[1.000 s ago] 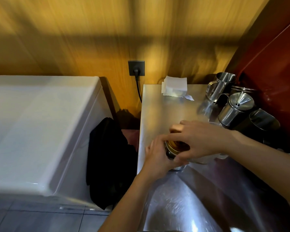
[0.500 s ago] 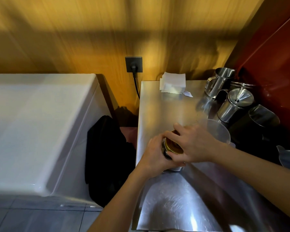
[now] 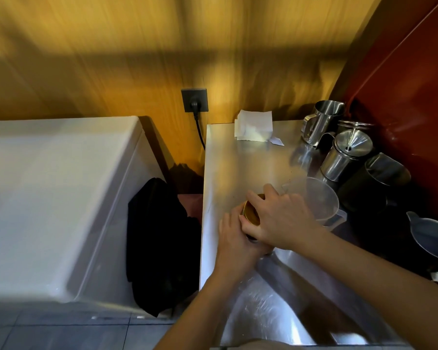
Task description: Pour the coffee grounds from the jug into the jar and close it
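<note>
A small jar stands on the steel counter (image 3: 240, 162) near its left edge, almost wholly hidden by both hands. My left hand (image 3: 234, 236) wraps the jar's side from the left. My right hand (image 3: 281, 221) lies over the top, fingers curled on the gold lid (image 3: 250, 213), of which only a sliver shows. The clear plastic jug (image 3: 319, 200) stands upright just right of my right hand, apart from both hands; it looks empty.
Steel pitchers (image 3: 321, 125), a lidded steel pot (image 3: 347, 155), a dark cup (image 3: 379, 180) and a grey jug (image 3: 433, 238) crowd the counter's right side. Folded white paper (image 3: 253, 128) lies at the back. A white chest (image 3: 56, 198) and black cloth (image 3: 159, 243) are left.
The right hand has turned on the lid, its fingers shifting round the jar top. The clear jug, first hidden behind that hand, now shows in full. The left hand keeps its hold.
</note>
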{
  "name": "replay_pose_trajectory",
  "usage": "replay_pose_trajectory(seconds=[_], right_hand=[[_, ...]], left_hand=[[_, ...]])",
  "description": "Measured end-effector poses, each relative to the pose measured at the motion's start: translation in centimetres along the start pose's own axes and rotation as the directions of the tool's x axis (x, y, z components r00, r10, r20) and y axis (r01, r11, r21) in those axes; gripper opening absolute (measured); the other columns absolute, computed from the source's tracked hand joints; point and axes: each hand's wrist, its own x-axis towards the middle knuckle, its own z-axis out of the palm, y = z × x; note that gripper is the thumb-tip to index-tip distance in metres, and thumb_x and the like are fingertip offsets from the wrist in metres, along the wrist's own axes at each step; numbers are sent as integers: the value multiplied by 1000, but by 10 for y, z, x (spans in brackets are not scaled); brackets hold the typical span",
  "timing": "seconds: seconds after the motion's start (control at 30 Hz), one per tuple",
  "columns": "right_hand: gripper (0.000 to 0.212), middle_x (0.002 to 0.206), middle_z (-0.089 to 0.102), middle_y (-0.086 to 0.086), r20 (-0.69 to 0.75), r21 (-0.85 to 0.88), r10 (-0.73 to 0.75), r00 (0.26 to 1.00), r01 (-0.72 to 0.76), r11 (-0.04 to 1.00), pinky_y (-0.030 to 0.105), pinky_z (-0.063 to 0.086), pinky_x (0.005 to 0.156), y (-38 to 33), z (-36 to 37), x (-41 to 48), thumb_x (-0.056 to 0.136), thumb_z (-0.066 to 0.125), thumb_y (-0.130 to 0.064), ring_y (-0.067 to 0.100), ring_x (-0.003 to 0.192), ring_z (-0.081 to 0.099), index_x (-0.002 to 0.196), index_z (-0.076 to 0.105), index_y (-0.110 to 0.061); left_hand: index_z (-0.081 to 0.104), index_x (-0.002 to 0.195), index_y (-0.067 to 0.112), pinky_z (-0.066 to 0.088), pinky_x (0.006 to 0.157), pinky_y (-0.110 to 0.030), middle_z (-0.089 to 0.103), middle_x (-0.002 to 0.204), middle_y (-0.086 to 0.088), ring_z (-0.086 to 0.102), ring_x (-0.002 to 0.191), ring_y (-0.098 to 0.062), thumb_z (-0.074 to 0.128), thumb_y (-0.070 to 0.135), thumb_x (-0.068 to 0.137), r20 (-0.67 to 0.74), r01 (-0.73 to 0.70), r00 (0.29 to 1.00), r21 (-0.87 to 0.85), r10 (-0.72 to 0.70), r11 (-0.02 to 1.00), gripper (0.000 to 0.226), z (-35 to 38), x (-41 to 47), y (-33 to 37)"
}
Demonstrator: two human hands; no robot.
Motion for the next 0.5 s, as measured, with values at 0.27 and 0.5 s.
replay_pose_trajectory(seconds=[0.27,0.5], right_hand=[[75,89,63,12,-16,0,-23,1000,23,1000,39,45,67,10,1,-2,74,22,-77,30,75,59,109,50,-17],[76,116,57,4,62,189,31,998,-42,981,38,38,85,29,-11,6,73,30,-77,24,100,51,123,42,-22]], left_hand=[[26,132,42,36,95,-33,31,110,17,32,112,-12,76,53,50,199,58,977,82,-74,995,96,-17,1,3],[26,139,37,27,101,-31,33,130,15,29,126,-9,70,62,65,184,33,982,78,-47,996,90,-60,8,8]])
